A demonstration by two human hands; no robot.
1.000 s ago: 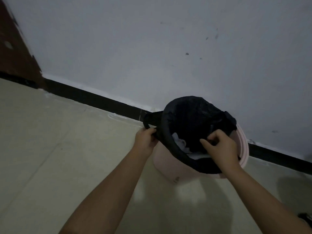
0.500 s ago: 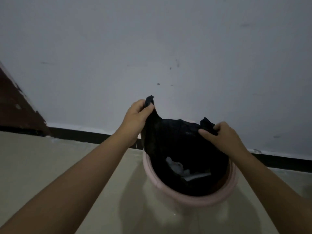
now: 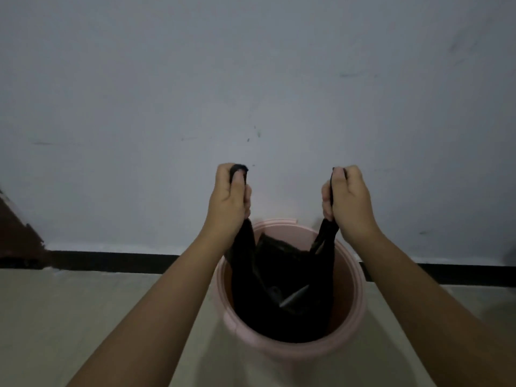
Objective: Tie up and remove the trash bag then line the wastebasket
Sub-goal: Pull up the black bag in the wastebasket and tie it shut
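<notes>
A pink round wastebasket (image 3: 356,308) stands on the floor against the wall. Inside it hangs a black trash bag (image 3: 282,305), its top pulled free of the rim and stretched upward. My left hand (image 3: 230,203) is fisted around the bag's left handle, with the black loop showing above the fist. My right hand (image 3: 347,201) grips the right handle the same way. Both hands are raised above the basket, level with each other and apart. A dim bit of rubbish shows deep in the bag.
A plain grey-white wall (image 3: 251,93) fills the upper view, with a black skirting strip (image 3: 111,261) at its foot. Beige floor tiles (image 3: 83,317) lie left and right of the basket. A dark brown surface (image 3: 14,233) sits at the far left.
The bag's edge came off the basket rim. Both hands rose from rim level to well above the basket, drawing the two handles up and apart. The view tilted to face the wall squarely.
</notes>
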